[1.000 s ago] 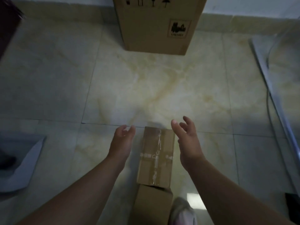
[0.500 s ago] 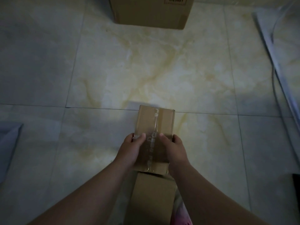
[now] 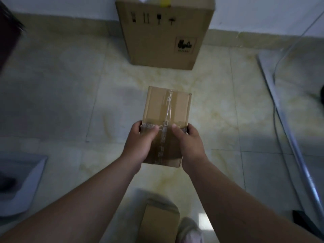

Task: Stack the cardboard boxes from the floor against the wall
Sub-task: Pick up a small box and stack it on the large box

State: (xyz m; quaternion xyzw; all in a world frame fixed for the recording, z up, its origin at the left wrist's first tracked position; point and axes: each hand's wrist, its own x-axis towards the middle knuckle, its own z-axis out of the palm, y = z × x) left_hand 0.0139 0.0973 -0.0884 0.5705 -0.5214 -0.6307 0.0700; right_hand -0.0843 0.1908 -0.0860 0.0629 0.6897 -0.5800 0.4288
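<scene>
A small taped cardboard box (image 3: 167,109) is held above the floor in the middle of the view. My left hand (image 3: 140,142) grips its near left side and my right hand (image 3: 190,144) grips its near right side, thumbs on top. A large cardboard box (image 3: 163,37) with printed handling symbols stands against the white wall at the top. Another small cardboard box (image 3: 158,223) lies on the floor near my foot at the bottom.
The floor is pale marble tile (image 3: 61,95). A grey flat object (image 3: 19,183) lies at the left edge. A long metal frame with a cable (image 3: 284,123) runs along the right. My shoe (image 3: 190,232) shows at the bottom.
My hands went from open above the small box to gripping it, then lifted it off the lower box. The view has tilted up, showing the large box and wall.
</scene>
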